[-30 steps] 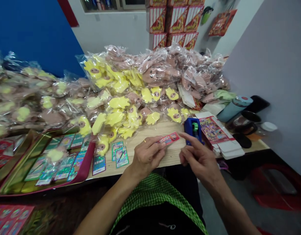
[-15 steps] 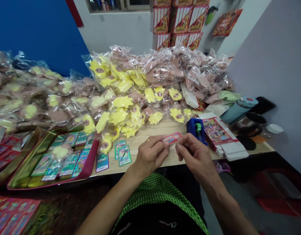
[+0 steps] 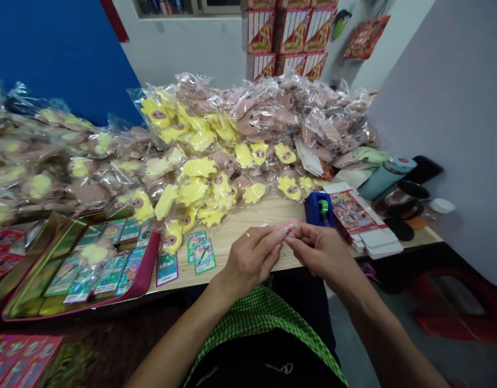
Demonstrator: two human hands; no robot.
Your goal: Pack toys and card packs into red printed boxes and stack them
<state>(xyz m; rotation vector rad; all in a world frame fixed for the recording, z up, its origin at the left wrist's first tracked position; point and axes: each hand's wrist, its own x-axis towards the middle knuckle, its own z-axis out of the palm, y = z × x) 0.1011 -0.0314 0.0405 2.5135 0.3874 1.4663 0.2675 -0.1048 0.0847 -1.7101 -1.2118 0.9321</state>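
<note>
A small pink-red printed strip [image 3: 288, 228] sits between my hands above the wooden tabletop [image 3: 240, 221], partly hidden by my fingers. My left hand [image 3: 250, 260] pinches its left end, and my right hand [image 3: 319, 250] pinches its right end. Just beyond my right hand stands a blue tape dispenser [image 3: 319, 210] with a green core. A pair of shiny printed cards [image 3: 202, 256] lies left of my left hand, and another card [image 3: 166, 269] lies further left.
Bagged yellow and pink soft toys [image 3: 216, 161] heap across the table's back. A tray of cards [image 3: 149, 258] sits at left, a flattened printed box [image 3: 351, 212] at right, and a teal bottle [image 3: 388, 178] beyond it. Red-and-white cartons [image 3: 289, 37] stack behind.
My right hand has moved left and closed onto the strip, bringing my hands nearer together. The strip now shows less between my fingers. The view has shifted slightly.
</note>
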